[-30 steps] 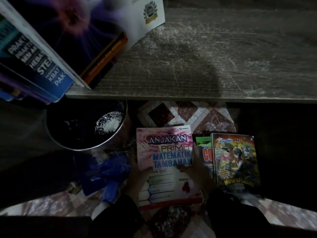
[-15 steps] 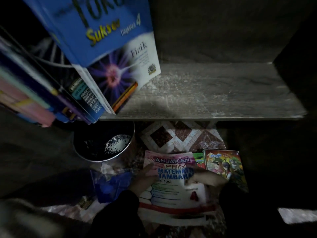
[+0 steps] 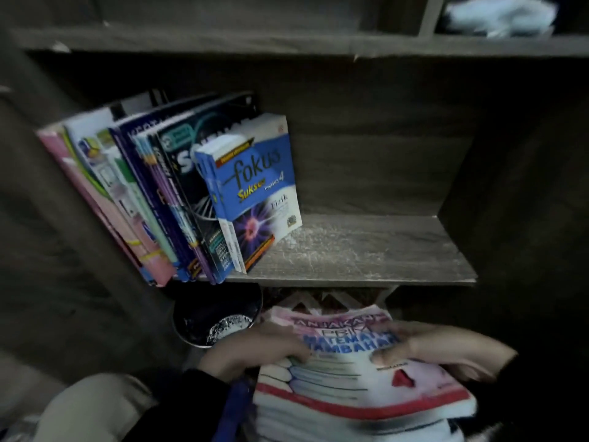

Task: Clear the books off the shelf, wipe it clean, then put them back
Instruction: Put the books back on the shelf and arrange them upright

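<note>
Dim bookcase interior, dark on all sides. A grey wood-grain shelf board (image 3: 366, 250) crosses the centre right of the frame. That side carries nothing and is scuffed and streaked with pale dust. At centre left a row of soft-cover schoolbooks (image 3: 153, 193) leans leftward on the shelf, fronted by a blue-and-white physics book (image 3: 255, 183). Below the shelf edge are a dark round bin (image 3: 216, 317) holding white crumbs, and patterned floor tiles (image 3: 318, 299).

Task item in hand: a pink-and-white soft-cover mathematics workbook (image 3: 350, 374), lower centre, held below and in front of the shelf and clear of it. More page edges show beneath it. Blur prevents telling whether these are separate books.

Left hand (image 3: 255, 349): grip closed on the workbook's left edge, thumb on the cover. Right hand (image 3: 439, 349): grip closed on the right side, digits laid over the cover.

Assessment: the workbook looks thick, so moderately heavy. Its limp, glossy cover bows upward in the hold and is likely to sag or slide if taken by the cover alone. Recommended hold is at both long edges with fingers underneath, or along the spine. Risks are bent corners on entry to the shelf and toppling the leaning row.
</note>
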`<action>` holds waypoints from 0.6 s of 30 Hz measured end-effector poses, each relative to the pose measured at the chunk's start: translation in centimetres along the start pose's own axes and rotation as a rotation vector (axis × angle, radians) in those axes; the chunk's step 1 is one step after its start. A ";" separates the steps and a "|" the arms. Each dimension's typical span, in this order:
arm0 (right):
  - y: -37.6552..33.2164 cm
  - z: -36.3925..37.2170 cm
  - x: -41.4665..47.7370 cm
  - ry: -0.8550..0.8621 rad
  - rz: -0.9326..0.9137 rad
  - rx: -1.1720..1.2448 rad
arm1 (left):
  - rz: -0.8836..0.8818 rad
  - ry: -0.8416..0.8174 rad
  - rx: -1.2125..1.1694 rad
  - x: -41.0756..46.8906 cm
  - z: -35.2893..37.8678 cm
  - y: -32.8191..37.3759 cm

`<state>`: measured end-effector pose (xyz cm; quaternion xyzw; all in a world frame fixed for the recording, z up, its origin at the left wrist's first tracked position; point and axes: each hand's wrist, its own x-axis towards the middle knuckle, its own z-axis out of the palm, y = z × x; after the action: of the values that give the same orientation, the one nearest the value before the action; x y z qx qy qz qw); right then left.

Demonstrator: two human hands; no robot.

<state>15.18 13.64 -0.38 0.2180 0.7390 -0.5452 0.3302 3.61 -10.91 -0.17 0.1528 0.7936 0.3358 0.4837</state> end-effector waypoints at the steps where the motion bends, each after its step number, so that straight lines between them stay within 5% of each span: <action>1: -0.9 -0.4 -0.9 -0.003 -0.056 0.023 | 0.045 0.023 0.008 -1.6 -0.7 0.8; 9: -9.6 -4.2 -1.9 0.266 -0.485 0.104 | 0.520 0.431 -0.233 -3.4 -4.4 5.0; 18: -16.6 -6.1 9.0 0.617 -0.913 -0.040 | 0.721 1.095 -0.043 6.1 -5.8 4.2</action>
<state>-3.88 13.98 5.23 0.0190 0.8312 -0.5297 -0.1677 -4.78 -6.65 0.42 0.2065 0.8173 0.5220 -0.1300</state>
